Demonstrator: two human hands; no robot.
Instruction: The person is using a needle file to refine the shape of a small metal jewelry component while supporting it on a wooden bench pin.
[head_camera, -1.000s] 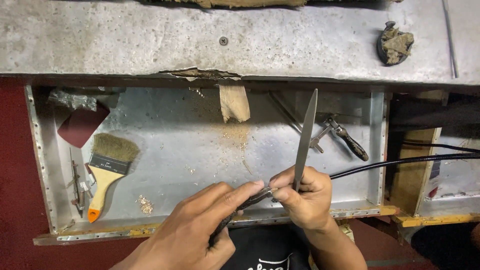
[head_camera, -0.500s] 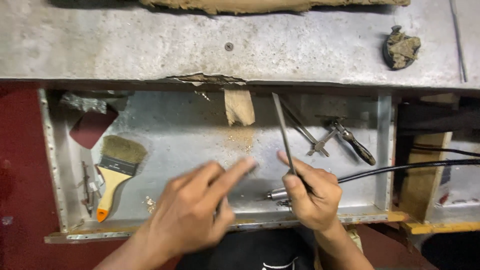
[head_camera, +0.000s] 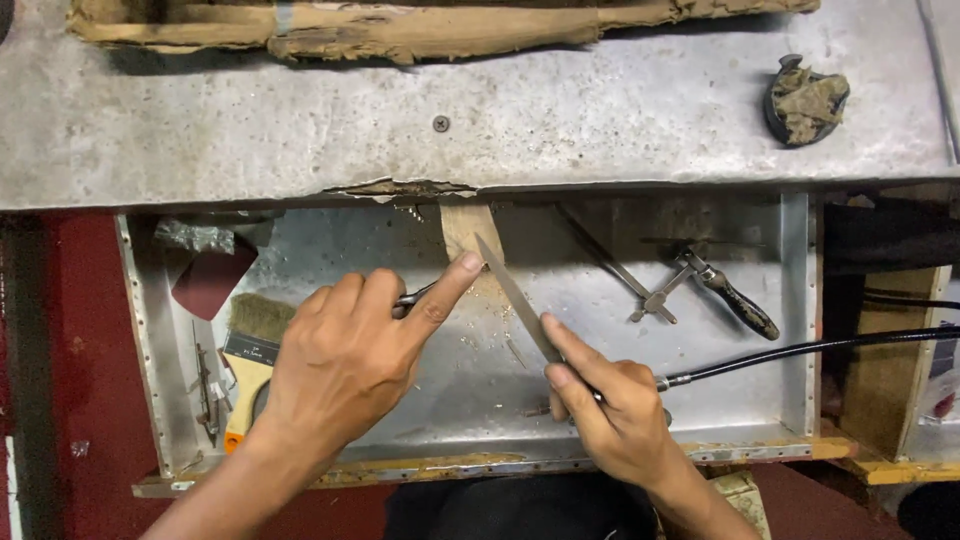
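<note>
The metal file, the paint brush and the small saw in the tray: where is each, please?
metal file (head_camera: 510, 290), head view, middle of the blade.
paint brush (head_camera: 258, 320), head view, on the bristles.
small saw (head_camera: 738, 306), head view, on its dark handle.

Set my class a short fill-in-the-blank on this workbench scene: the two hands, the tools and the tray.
1. The right hand holds a flat metal ____.
2. The left hand points its forefinger at a small ____ peg under the bench edge.
3. The paintbrush lies at the tray's ____ side.
4. The tray is made of ____.

Missing words: file; wooden; left; metal
</note>
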